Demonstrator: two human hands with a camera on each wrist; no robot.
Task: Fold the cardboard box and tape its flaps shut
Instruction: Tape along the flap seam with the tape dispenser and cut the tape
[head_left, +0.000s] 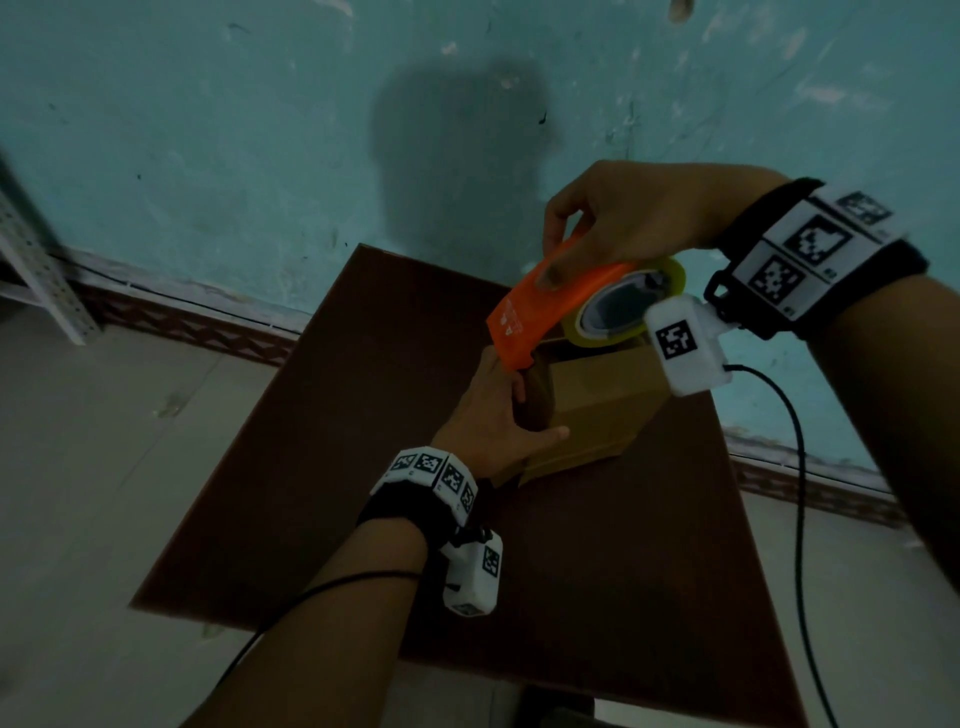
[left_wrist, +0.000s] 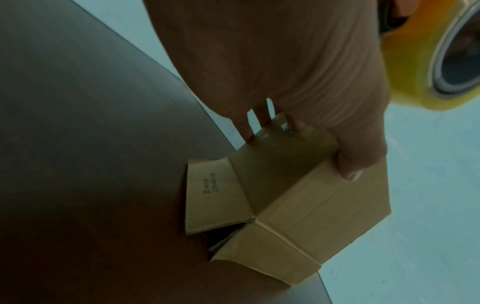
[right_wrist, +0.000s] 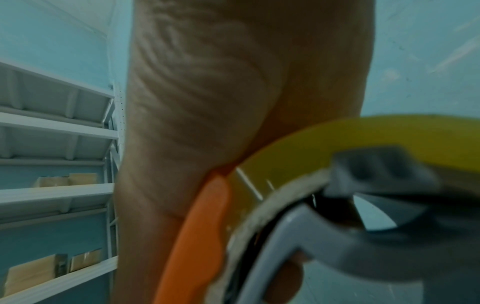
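A small brown cardboard box (head_left: 597, 405) (left_wrist: 298, 197) stands on the dark brown table (head_left: 363, 467). My left hand (head_left: 493, 415) (left_wrist: 298, 82) grips its left end, thumb on the near face and fingers over a shiny strip of tape on the far end. One bottom flap (left_wrist: 213, 195) splays out onto the table. My right hand (head_left: 623, 218) holds an orange tape dispenser (head_left: 540, 306) (right_wrist: 197, 236) with a yellowish tape roll (head_left: 623, 306) (left_wrist: 428, 61) (right_wrist: 350, 148) just above the box's top, its orange nose pointing down at the left end.
The table stands near a teal wall (head_left: 260, 130) on a pale floor (head_left: 78, 493). A white metal shelf rack (right_wrist: 52, 144) at the left holds several cardboard pieces (right_wrist: 31, 273). Black cables (head_left: 795, 467) trail from both wrist cameras.
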